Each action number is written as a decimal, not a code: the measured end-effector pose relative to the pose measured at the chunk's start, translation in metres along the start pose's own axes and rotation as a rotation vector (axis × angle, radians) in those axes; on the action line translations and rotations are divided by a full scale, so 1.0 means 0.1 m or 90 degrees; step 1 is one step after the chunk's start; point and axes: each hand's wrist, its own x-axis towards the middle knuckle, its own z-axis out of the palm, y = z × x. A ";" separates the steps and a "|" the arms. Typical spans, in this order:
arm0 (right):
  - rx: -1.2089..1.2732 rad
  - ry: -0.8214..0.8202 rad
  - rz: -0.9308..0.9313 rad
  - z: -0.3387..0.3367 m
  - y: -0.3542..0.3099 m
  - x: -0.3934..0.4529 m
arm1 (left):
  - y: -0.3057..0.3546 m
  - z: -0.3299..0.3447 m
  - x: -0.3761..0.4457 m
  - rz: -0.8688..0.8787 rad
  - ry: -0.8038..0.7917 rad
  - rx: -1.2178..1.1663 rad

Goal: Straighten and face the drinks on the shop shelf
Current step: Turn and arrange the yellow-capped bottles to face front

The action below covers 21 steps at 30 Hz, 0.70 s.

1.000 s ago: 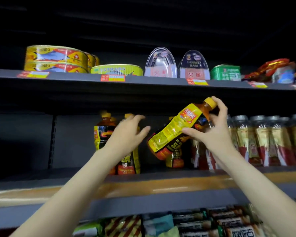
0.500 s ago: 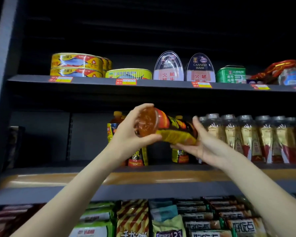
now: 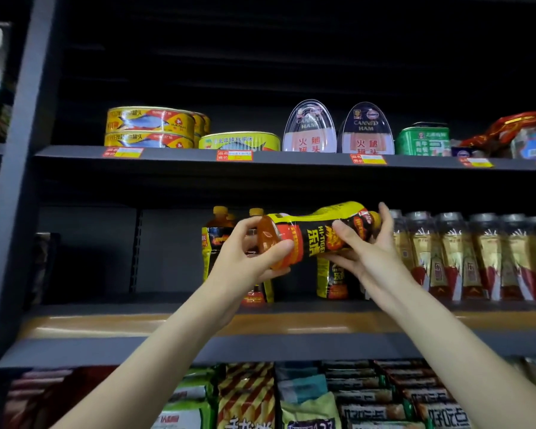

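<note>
- Amber plastic drink bottle with a yellow, black and red label (image 3: 314,235): one, held in the air on its side in front of the middle shelf (image 3: 260,323), base toward nine o'clock, yellow cap toward three o'clock.
- Two bare hands hold it. The left hand (image 3: 248,258) grips the base end, thumb curled across the bottom; the right hand (image 3: 372,246) cradles the neck end from beneath, fingers curled up round the cap.
- Snack packets (image 3: 291,397) in green, red-yellow and dark wrappers fill the lowest shelf at six o'clock; too crowded and blurred to count.
- Matching amber bottles (image 3: 217,239) stand upright on the middle shelf behind the hands: at least three show, partly hidden.
- Clear bottles with gold and red labels and silver caps (image 3: 483,255) stand in a row toward three o'clock; about five show in front.
- Top shelf at twelve o'clock: yellow round fish tins (image 3: 150,126) stacked two high, one flatter yellow-green tin (image 3: 239,140), two arch-shaped canned ham packs (image 3: 338,128), one green tin (image 3: 423,139) and red wrapped packets (image 3: 520,131).
</note>
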 end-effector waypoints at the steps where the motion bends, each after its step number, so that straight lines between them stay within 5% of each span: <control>1: 0.027 0.014 0.009 0.00 0.01 0.00 | -0.01 -0.02 -0.01 0.053 0.003 0.076; 4: 0.125 0.017 0.103 0.04 0.01 -0.01 | 0.00 -0.08 -0.02 0.174 -0.013 0.228; 12: 0.208 -0.003 0.321 0.14 -0.02 -0.07 | 0.01 -0.14 0.00 0.275 -0.108 0.383; 16: 0.159 0.013 0.172 0.12 0.09 0.00 | -0.11 -0.23 0.08 0.273 -0.154 0.497; 21: -0.158 0.008 -0.124 0.04 0.14 0.01 | -0.24 -0.33 0.19 0.160 -0.157 0.522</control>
